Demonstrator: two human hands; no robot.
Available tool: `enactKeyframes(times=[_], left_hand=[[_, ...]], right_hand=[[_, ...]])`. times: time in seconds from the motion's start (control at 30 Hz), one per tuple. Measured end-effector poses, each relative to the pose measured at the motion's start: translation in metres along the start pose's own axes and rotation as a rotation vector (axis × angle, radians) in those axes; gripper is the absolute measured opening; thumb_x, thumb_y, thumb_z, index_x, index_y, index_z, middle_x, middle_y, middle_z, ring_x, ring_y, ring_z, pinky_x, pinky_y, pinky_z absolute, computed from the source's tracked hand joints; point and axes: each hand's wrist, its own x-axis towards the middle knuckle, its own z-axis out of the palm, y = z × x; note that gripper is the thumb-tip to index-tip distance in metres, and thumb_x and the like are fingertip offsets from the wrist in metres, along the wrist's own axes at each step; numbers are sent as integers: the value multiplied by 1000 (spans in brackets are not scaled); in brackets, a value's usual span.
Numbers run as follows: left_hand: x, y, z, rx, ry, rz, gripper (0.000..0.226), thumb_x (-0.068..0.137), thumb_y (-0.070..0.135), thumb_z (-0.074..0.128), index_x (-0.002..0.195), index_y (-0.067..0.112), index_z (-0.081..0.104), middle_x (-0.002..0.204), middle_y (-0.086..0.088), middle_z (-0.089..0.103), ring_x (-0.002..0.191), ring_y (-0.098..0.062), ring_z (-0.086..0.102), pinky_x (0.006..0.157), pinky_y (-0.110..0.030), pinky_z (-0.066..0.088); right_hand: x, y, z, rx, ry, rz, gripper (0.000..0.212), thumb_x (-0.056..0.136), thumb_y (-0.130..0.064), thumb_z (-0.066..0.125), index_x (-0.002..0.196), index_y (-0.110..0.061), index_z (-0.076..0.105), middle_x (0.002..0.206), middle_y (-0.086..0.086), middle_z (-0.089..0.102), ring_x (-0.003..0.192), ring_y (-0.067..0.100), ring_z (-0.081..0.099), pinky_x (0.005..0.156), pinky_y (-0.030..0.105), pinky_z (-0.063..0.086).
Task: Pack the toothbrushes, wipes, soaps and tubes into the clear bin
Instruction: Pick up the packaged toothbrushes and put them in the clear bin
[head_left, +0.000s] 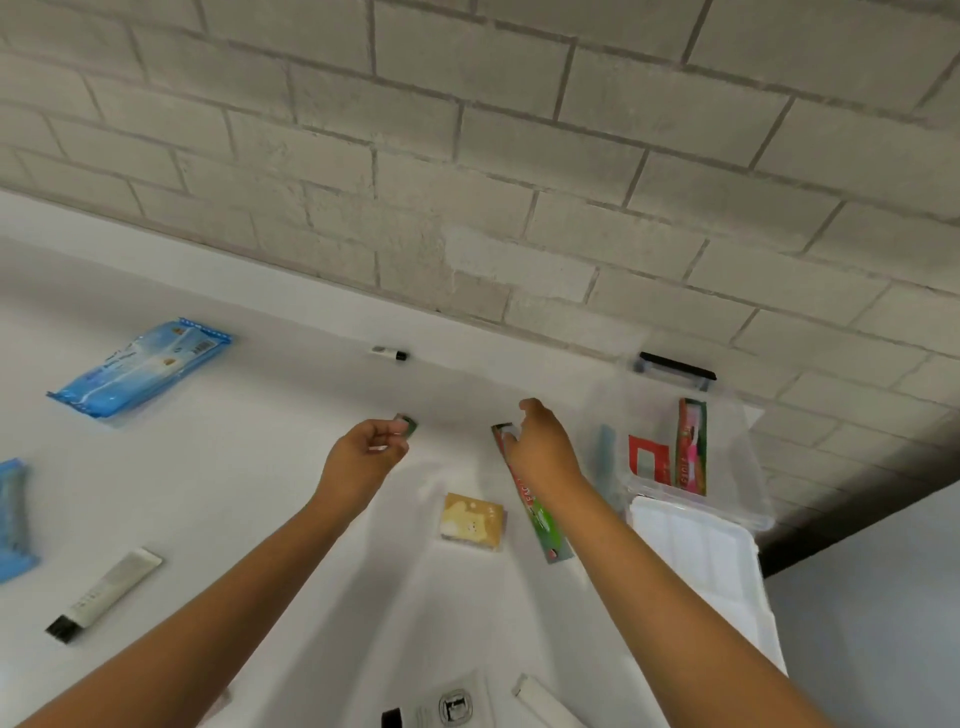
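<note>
So we're mid-pack here: the clear bin (737, 467) sits at the right end of the white tabletop (260, 467) against the brick wall, and it already has a pink toothbrush pack (692, 447) standing up inside plus a red-and-white box (647, 460). The right hand (540, 447) is down on the top end of a green-and-red toothbrush pack (535, 504) lying just left of the bin, fingers curled onto its edge, so its grip looks like it's closing on that pack but I honestly can't tell if it's lifted yet. The left hand (371, 449) has a narrow pinch on something small and greenish (408, 423), too blurry to name. Still waiting: a yellow soap box (474, 521) between the arms, a blue wipes pack (140, 366) far left, another blue pack (13, 519) at the left edge, a white tube (106, 595), and more tubes at the bottom. Next move, I'd guess: swing the toothbrush pack right over the bin wall and drop it beside the pink one.
</note>
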Motion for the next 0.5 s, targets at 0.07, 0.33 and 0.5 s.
enactKeyframes(times=[0.07,0.33,0.5], left_hand=[[3,-8,-7,89,31,-11,18,86,18,59,103,16,65,98,0,65,81,-13,59,59,-16,41],[17,-38,-28,451,10,50,31,86,24,62,115,13,62,117,-8,62,84,-14,54,59,-16,41],[24,-58,-32,669,-17,-9,57,83,30,64,133,9,47,133,-12,51,114,-26,54,91,-36,51]], right_hand=[[-1,6,16,-73,-25,29,36,90,-13,51,124,-1,46,122,18,55,109,31,56,83,28,43],[-7,22,54,-281,-63,192,46,90,-19,50,131,-1,42,126,16,46,113,30,48,91,37,47],[-5,23,63,-319,-49,249,46,91,-12,50,134,0,40,127,15,46,114,28,49,91,35,47]])
